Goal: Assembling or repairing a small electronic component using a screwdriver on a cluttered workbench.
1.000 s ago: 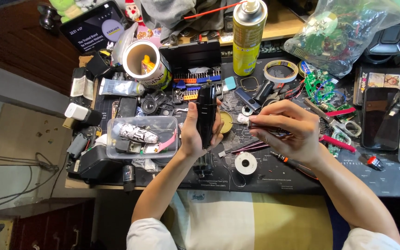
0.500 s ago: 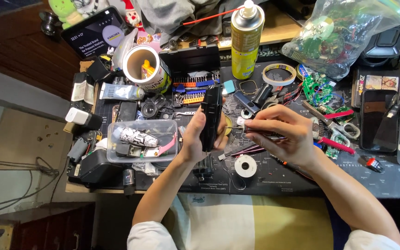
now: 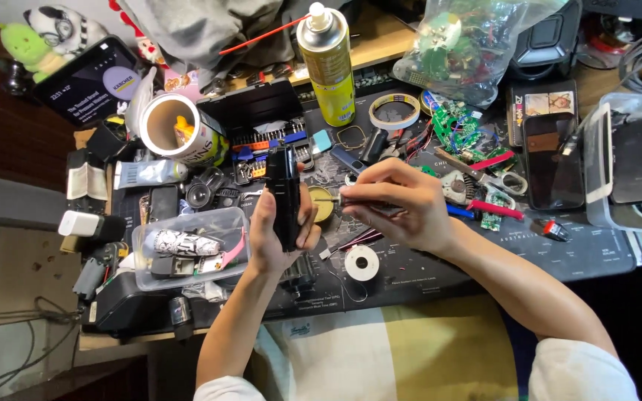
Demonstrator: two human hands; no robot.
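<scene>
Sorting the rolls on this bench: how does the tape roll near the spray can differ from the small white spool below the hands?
The tape roll is a wide, thin, pale yellowish ring with a big open middle; the white spool is smaller, with only a small dark hole. The tape roll lies far up the mat beside the yellow spray can; the spool lies near the mat's front edge, under the right hand. Both lie flat and untouched.

Both forearms come up from bottom of frame, bare, white sleeves at the elbows. Left hand raised, palm toward the midline, fingers wrapped and clamped, thumb on the near side. Right hand just beside it at the same height, wrist bent inward, fingers curled in a pinch pointing left. The hands are near each other, not touching.
</scene>
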